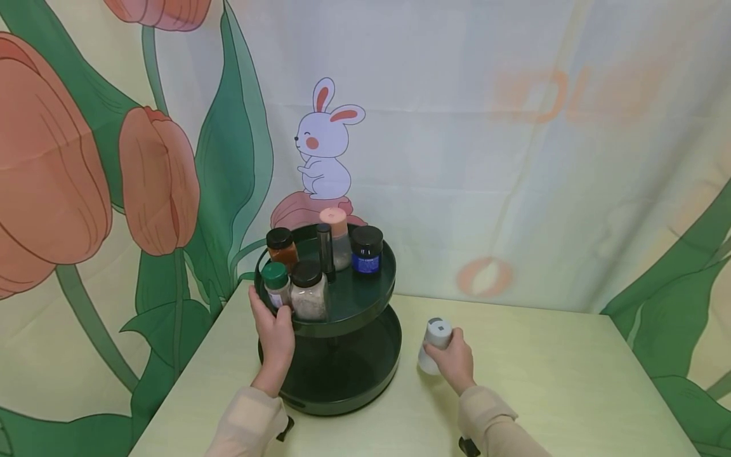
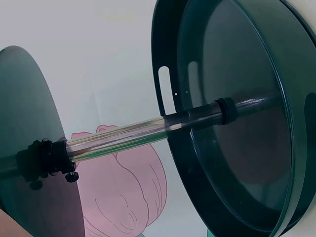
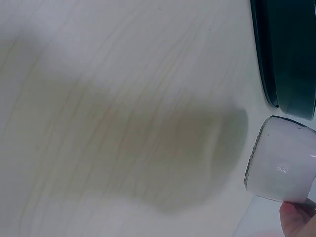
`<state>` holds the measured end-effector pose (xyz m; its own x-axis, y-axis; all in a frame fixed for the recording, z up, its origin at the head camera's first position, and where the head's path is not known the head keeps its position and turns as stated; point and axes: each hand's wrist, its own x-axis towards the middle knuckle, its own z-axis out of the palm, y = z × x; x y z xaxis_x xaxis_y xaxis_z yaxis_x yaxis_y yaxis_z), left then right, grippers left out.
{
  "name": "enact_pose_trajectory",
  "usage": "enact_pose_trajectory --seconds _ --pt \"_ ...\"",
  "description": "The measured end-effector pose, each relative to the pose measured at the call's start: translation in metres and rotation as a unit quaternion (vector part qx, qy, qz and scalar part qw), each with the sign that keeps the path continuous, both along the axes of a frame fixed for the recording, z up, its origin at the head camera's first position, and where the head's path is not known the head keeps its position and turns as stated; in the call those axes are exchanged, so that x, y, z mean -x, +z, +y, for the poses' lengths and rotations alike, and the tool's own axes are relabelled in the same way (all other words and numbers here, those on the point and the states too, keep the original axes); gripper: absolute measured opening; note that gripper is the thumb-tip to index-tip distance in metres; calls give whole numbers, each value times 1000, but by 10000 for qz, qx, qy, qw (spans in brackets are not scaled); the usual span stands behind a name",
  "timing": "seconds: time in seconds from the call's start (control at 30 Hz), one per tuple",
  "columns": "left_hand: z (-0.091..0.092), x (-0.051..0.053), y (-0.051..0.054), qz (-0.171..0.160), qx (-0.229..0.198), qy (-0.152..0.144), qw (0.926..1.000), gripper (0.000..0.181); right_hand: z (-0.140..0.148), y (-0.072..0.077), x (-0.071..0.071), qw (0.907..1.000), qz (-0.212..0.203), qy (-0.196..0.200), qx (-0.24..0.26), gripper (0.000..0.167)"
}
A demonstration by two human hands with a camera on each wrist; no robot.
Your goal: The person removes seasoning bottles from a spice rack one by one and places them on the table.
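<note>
A round two-tier dark green tray stand stands on the table. My left hand holds the left rim of its upper tray, thumb at the front edge and fingers along the outside. Close by that thumb are a green-capped jar and a black-capped jar of pale powder. To the right of the stand, my right hand grips a white-topped shaker jar, held above the table. The right wrist view shows the jar's pale white body and part of my fingers.
On the upper tray also stand an orange-brown spice jar, a slim black bottle, a pink-capped bottle and a blue-labelled jar. A clear post joins the tiers. A printed curtain hangs behind the table.
</note>
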<state>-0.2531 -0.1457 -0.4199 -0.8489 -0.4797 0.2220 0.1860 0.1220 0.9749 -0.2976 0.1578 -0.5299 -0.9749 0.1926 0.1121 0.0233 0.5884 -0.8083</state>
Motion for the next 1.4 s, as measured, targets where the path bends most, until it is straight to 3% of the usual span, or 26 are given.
enact_pose_trajectory --seconds 0.8,1.4 --pt "0 1 -1 11 25 35 10000 68 3 -12 1 9995 140 106 279 49" --pt "0 0 -1 34 -21 -13 10000 69 7 -16 -3 9994 -65 103 324 50"
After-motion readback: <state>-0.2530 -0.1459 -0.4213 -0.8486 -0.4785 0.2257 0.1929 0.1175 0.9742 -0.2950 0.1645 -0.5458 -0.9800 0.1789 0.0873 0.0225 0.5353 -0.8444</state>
